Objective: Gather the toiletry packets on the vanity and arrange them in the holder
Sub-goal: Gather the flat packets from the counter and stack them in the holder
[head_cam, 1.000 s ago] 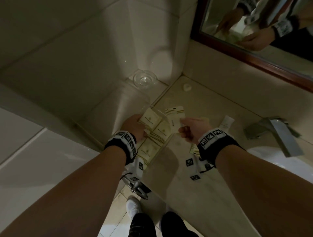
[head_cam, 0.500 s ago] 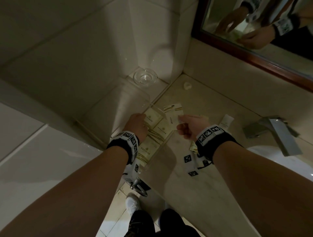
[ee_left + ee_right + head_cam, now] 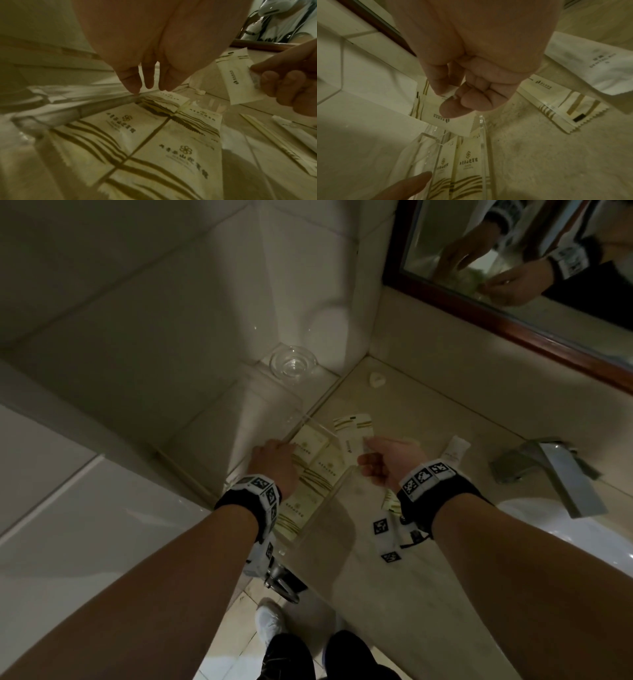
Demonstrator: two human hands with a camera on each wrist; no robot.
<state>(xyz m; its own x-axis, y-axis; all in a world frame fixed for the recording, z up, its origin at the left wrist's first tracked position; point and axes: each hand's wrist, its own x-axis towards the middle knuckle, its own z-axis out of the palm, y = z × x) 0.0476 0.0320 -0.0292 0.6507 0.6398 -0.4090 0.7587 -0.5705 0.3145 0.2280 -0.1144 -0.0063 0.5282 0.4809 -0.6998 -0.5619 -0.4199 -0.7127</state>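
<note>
Wall, far left: pale tiles, dim light.
Glass dish (image 3: 293, 363): clear, on the ledge in the corner, behind the holder and apart from it.
Holder (image 3: 337, 494): clear acrylic tray on the vanity (image 3: 428, 594), at its left edge beside the ledge; walls see-through.
Packets in holder (image 3: 330, 465): cream sachets with dark wavy stripes and a printed logo, lying flat in overlapping rows (exact count not readable).
Left hand (image 3: 274, 465): over the holder's left side, fingers (image 3: 131, 79) straight and pointing down, tips touching the holder's left wall and the far packet; it grips nothing.
Held packet (image 3: 354, 431): long cream sachet with striped end, tilted, in the air just above the holder's far right corner; not yet inside.
Right hand (image 3: 390, 462): fingers curled, thumb and forefinger pinching the near end of the held packet (clearest in the right wrist view).
Loose packets (image 3: 556, 104): at least one long striped sachet flat on the vanity, right of the holder, partly under the right wrist.
Small tube (image 3: 455, 451): white, lying on the vanity near the faucet.
Faucet (image 3: 544, 470): metal, angular, over the basin rim at far right.
Mirror (image 3: 534, 265): dark wooden frame, upper right, reflecting both hands.
</note>
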